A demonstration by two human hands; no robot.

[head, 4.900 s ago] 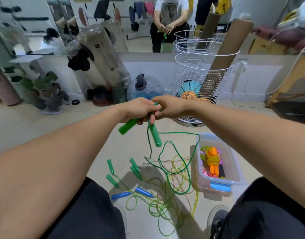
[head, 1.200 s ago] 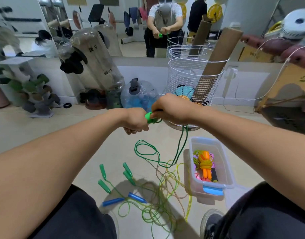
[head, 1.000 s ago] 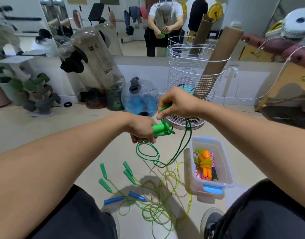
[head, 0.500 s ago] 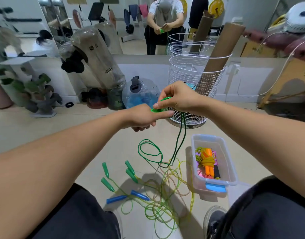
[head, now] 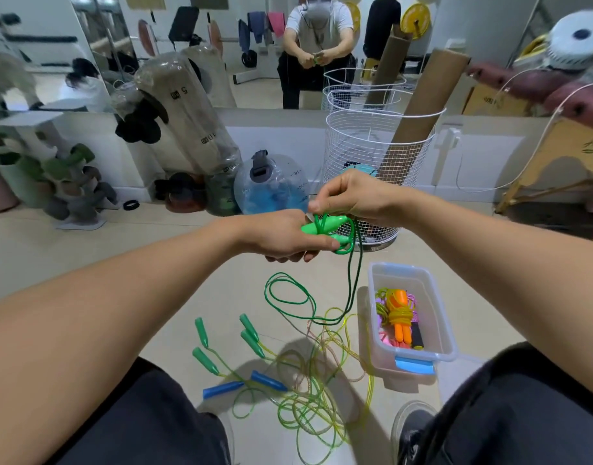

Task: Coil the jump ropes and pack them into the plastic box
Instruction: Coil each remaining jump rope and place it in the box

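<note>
My left hand (head: 285, 234) grips both green handles (head: 325, 228) together, above and left of the plastic box (head: 437, 317). My right hand (head: 348, 198) pinches the dark green rope (head: 352, 280) over them; its slack hangs beside the box. A wound orange rope (head: 399, 313) lies inside.

A tall clear weight bag (head: 187, 115) leaning against the mirrored wall carries small printed marks: a "5" near its top and what looks like "10" lower down its side. The round blue water bag (head: 271, 186) beside it shows a printed scale, too small to read. Lettering on a cardboard box (head: 489, 102) at right is blurred.
</note>
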